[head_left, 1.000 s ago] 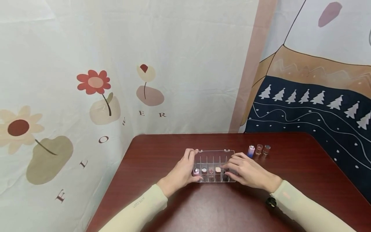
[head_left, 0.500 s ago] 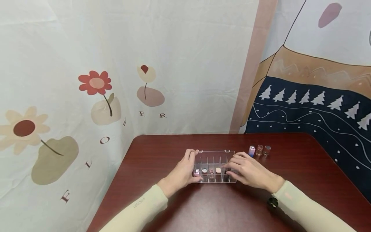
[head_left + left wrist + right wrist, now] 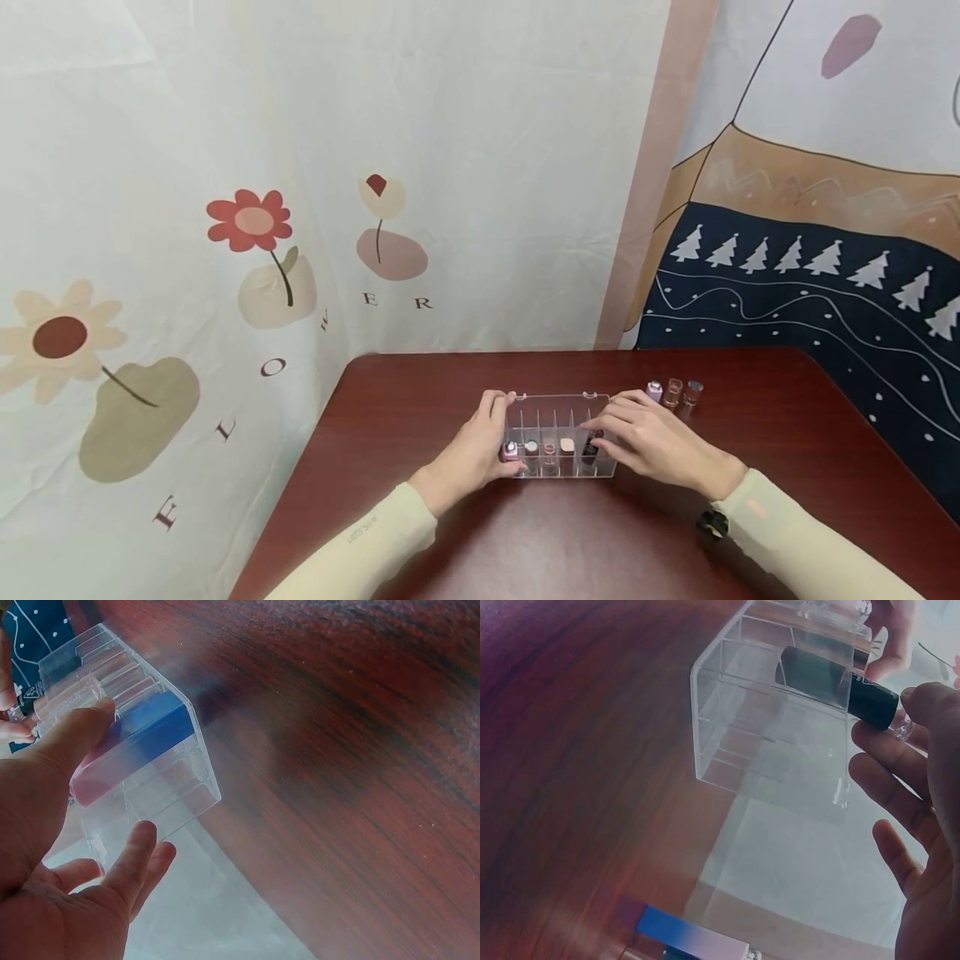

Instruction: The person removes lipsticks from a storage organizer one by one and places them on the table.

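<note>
A clear divided lipstick organizer [image 3: 558, 477] stands on the table. My left hand [image 3: 472, 437] grips its left end, the thumb lying over the front near a pink-and-blue lipstick [image 3: 154, 724] inside. Between the thumb and index finger of my right hand [image 3: 652, 437] is the clear-tipped end of a dark lipstick [image 3: 874, 703]. That lipstick sits partly inside a front compartment toward the right end, its top sticking out. Other front compartments hold several lipsticks, among them one with a pale top [image 3: 567, 446] and one with a reddish top [image 3: 549, 448].
Behind my right hand, a pink-and-blue lipstick [image 3: 655, 391] and two clear-cased ones, a reddish one [image 3: 673, 392] and a dark-topped one [image 3: 693, 392], stand on the red-brown table [image 3: 450, 375]. A printed curtain [image 3: 487, 208] hangs along the table's back edge.
My right hand has risen slightly, and more of the dark lipstick shows above its compartment. The left hand keeps its hold on the organizer. The head view has shifted a little.
</note>
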`<state>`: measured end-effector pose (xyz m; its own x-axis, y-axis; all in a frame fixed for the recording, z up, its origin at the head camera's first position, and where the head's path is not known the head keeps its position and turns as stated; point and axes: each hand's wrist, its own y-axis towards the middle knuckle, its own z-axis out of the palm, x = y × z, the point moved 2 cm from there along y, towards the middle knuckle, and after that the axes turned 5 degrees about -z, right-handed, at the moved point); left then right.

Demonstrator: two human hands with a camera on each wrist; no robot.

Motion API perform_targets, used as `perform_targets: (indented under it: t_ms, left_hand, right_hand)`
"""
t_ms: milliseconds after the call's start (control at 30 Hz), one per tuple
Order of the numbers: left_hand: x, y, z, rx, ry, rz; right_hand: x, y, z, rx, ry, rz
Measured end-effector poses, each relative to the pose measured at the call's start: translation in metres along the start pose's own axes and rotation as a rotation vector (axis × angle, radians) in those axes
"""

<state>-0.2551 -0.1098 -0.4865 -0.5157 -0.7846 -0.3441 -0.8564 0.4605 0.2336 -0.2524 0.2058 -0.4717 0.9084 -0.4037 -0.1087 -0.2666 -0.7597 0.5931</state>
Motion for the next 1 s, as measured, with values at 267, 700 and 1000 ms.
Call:
perform_targets:
  t_ms: [267,700,1000]
  left_hand:
    - [0.0,0.0,-0.002,-0.026,0.024,0.027]
    - [-0.001,-0.001,0.0,-0.041,0.053,0.032]
    - [-0.003,-0.003,-0.002,-0.024,0.032,0.023]
  right_hand:
    - [-0.002,0.001,-0.009,-0.039,0.01,0.026]
    - [-0.009,-0.005,-0.022,-0.033,0.01,0.072]
    - [-0.017,-0.009,-0.034,-0.05,-0.001,0.077]
